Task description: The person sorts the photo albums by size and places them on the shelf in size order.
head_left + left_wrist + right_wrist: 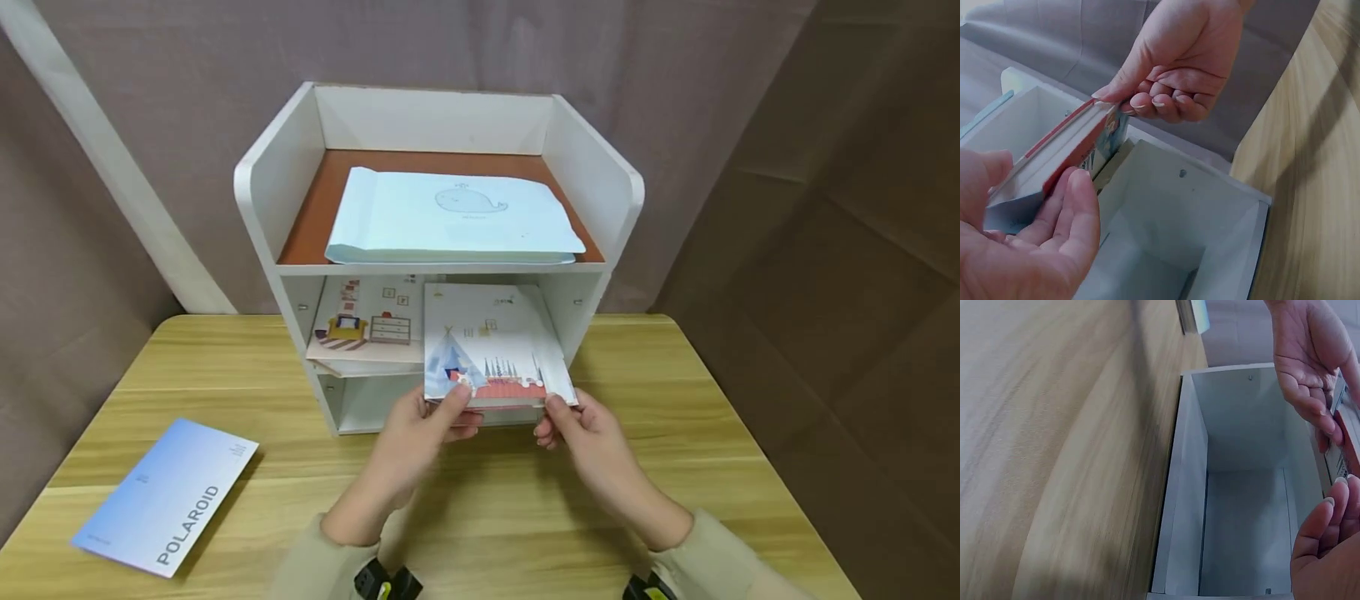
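Observation:
Both my hands hold the near edge of a picture book (486,346) with a tent on its cover; its far part lies on the right of the middle shelf of a white shelf unit (258,179). My left hand (459,412) pinches the near left corner, thumb on top. My right hand (553,419) pinches the near right corner. In the left wrist view the book (1066,147) shows a red and white edge between my left hand (1032,194) and right hand (1119,100). In the right wrist view my right hand (1335,497) and left hand (1319,419) flank the book's edge (1342,453).
A pale blue envelope (450,218) with a whale drawing lies on the top shelf. Another picture book (367,321) lies on the left of the middle shelf. The bottom compartment (1241,506) looks bare. A blue POLAROID booklet (168,496) lies on the wooden table (712,433) at the left.

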Tool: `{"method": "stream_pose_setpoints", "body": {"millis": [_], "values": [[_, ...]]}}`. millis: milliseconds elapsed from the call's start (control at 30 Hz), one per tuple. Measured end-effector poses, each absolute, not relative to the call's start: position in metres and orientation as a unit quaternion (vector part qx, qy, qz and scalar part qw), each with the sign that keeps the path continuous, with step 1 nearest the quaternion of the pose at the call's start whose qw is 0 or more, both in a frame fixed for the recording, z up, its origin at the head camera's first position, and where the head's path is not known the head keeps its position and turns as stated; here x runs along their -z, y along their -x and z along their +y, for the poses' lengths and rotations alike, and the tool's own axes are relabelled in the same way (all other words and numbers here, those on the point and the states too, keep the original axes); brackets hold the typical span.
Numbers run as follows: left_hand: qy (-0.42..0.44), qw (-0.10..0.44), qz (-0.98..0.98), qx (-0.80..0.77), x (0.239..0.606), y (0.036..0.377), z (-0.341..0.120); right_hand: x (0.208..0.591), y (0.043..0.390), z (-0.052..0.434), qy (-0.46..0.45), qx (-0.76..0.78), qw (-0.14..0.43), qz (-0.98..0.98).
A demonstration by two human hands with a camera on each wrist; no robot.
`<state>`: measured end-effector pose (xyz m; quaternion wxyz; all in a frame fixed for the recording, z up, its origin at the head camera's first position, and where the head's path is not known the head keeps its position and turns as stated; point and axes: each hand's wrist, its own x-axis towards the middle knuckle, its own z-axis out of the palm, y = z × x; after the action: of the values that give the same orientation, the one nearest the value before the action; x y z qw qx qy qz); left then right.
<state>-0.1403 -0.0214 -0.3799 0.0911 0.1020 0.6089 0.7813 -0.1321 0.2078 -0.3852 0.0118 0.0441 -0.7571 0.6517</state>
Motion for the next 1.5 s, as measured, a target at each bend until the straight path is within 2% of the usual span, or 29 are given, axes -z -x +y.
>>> {"method": "stream_pose_setpoints", "body": {"millis": [267, 967, 1300, 1500], "values": [[-0.082, 0.130, 0.578, -0.802, 0.381, 0.152, -0.021, 0.391, 0.146, 0.209, -0.041, -0.659, 0.023, -0.751], [-0.013, 0.098, 0.574, -0.813, 0.384, 0.173, -0.011, 0.391, 0.169, 0.205, 0.000, -0.661, 0.052, -0.748], [0.004, 0.094, 0.580, -0.809, 0.386, 0.175, -0.009, 0.392, 0.169, 0.204, 0.015, -0.667, 0.045, -0.744], [-0.016, 0.096, 0.606, -0.790, 0.387, 0.169, -0.009, 0.395, 0.164, 0.197, -0.001, -0.663, 0.027, -0.748]]}}
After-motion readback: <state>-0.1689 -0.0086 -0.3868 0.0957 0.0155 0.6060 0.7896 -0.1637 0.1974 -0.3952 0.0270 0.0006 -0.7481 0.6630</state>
